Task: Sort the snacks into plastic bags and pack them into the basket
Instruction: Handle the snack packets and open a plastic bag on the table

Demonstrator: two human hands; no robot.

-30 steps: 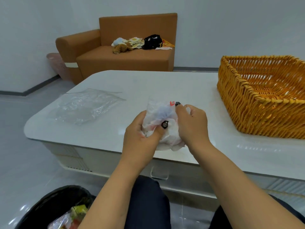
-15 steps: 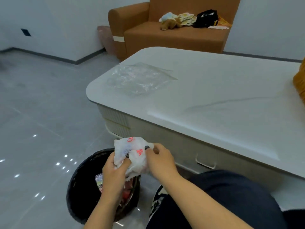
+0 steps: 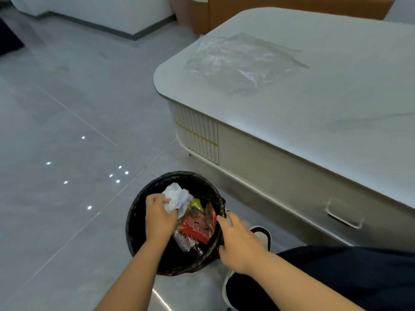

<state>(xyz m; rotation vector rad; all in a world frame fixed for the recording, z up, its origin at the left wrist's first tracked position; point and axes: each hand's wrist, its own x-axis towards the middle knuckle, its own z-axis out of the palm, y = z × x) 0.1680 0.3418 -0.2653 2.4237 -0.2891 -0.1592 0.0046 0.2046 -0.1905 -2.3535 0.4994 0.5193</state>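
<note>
My left hand [image 3: 160, 217] grips a crumpled white plastic bag [image 3: 176, 196] over the open mouth of a black-lined bin [image 3: 137, 223] on the floor. Inside the bin lie red and yellow snack wrappers [image 3: 197, 223]. My right hand [image 3: 238, 241] hovers at the bin's right rim with its fingers loosely spread and holds nothing. Clear plastic bags [image 3: 242, 61] lie flat on the white table [image 3: 336, 104] near its rounded corner. The wicker basket is out of view.
The table's side has a ribbed panel [image 3: 197, 135] and a drawer handle [image 3: 343, 215]. My shoe [image 3: 261, 233] stands right of the bin. An orange sofa's base [image 3: 224, 19] shows beyond the table. Grey tiled floor spreads to the left.
The view has swung down from the table to the bin. Both hands carried the crumpled bag from the table edge down into the bin; my right hand has let go of it.
</note>
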